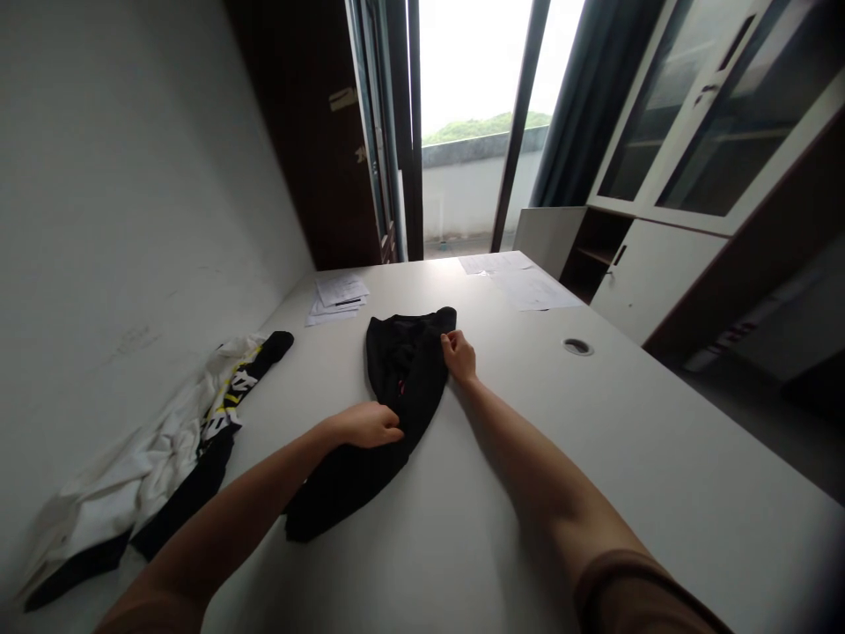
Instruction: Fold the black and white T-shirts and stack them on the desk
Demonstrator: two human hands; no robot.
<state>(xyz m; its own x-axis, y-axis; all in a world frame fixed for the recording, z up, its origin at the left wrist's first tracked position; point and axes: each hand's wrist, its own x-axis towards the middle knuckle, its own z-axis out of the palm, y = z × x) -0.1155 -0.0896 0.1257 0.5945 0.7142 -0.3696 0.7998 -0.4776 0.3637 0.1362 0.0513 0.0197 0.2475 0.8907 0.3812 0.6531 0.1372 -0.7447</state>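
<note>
A black cloth garment (422, 387) lies bunched and partly folded on the white table (502, 493); its exact kind does not show. My right hand (460, 356) pinches its upper right edge. Lower down, the curled fingers of my left hand (371, 424) grip the cloth near its middle. One dark end of the garment reaches toward me, beneath my left wrist. A small reddish spot shows inside the folds between my hands.
Against the wall at left lies a crumpled white and black garment (142, 471) with yellow and white lettering. Papers with a pen (339, 298) sit at the far left, more sheets (534, 286) at the far right. A round cable hole (577, 347) pierces the table. Cabinets (666, 264) stand beyond.
</note>
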